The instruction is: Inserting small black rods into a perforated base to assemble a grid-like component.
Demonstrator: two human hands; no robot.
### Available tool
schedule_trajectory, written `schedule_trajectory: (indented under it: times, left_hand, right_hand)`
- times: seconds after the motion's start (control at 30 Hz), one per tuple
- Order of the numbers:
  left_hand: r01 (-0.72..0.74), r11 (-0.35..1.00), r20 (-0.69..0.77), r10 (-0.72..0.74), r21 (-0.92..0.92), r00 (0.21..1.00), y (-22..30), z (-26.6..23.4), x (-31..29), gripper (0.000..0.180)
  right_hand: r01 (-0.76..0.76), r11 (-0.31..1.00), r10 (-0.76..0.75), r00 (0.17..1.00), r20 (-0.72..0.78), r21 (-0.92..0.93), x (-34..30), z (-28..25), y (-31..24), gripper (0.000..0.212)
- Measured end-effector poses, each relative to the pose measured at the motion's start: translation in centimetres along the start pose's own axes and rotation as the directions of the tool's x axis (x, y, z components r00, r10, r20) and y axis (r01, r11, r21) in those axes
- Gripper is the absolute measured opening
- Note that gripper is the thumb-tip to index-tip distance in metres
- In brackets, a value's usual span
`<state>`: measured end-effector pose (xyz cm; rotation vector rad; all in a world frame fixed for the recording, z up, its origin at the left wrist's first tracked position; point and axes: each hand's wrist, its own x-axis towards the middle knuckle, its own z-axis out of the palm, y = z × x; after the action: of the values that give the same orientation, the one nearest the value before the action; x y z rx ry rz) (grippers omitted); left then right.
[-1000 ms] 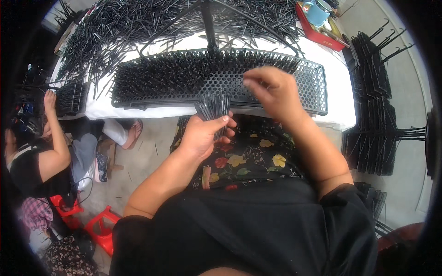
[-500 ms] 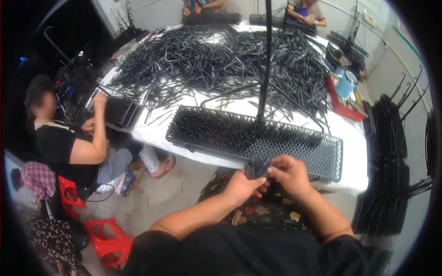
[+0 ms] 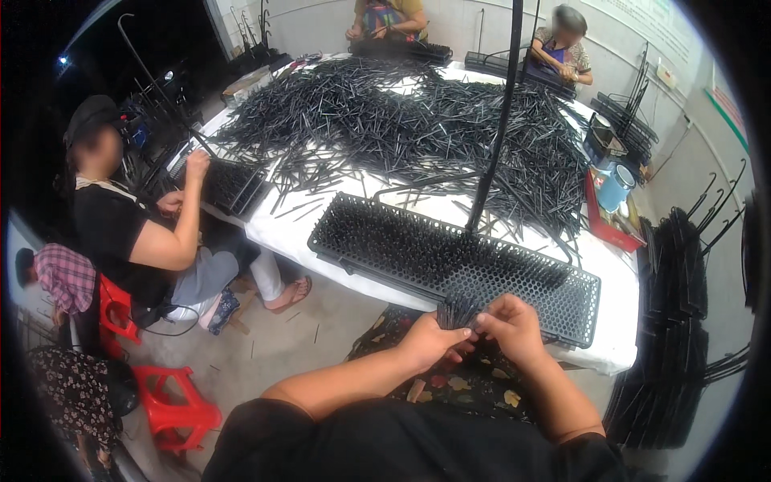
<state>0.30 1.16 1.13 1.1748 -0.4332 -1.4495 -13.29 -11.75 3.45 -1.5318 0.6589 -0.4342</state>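
Observation:
My left hand (image 3: 430,343) is closed around a bundle of thin black strips (image 3: 456,312), whose ends fan out above the thumb. At the bundle's right edge, the fingers of my right hand (image 3: 512,325) are pinched together; whatever is between them is too small to make out. Just beyond both hands lies a long black perforated tray (image 3: 554,309) with a tall rod rising from it. Upright black strips fill its left part and far side, while bare holes show toward the near right.
A large heap of loose black strips (image 3: 353,112) covers the white table (image 3: 289,233). A blue mug (image 3: 615,189) stands by a red tray (image 3: 614,229) at right. Stacked black racks (image 3: 662,297) line the right side. A co-worker (image 3: 128,201) sits left, near a red stool (image 3: 173,410).
The view has shifted, so the table and tray sit lower in the picture. My hands stay together at the bundle, and the strips now spread more widely at the top.

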Motion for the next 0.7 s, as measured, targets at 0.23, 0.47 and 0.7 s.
schedule_trajectory:
  times: [0.23,0.47,0.7]
  left_hand:
    - [0.005,1.000,0.025,-0.004,-0.028,1.000,-0.20,-0.17,0.00,0.020]
    - [0.006,0.999,0.046,-0.003,-0.048,0.999,0.52,0.10,-0.32,0.021]
    - [0.040,0.994,0.059,-0.034,-0.102,0.998,0.48,-0.03,0.27,0.018]
  right_hand:
    - [0.176,0.952,-0.176,0.984,0.025,-0.250,-0.08,-0.48,0.62,0.016]
    - [0.131,0.982,-0.128,0.991,0.030,-0.134,-0.19,-0.20,0.36,0.015]
    - [0.113,0.989,-0.111,0.993,0.029,-0.096,-0.16,-0.33,-0.27,0.012]
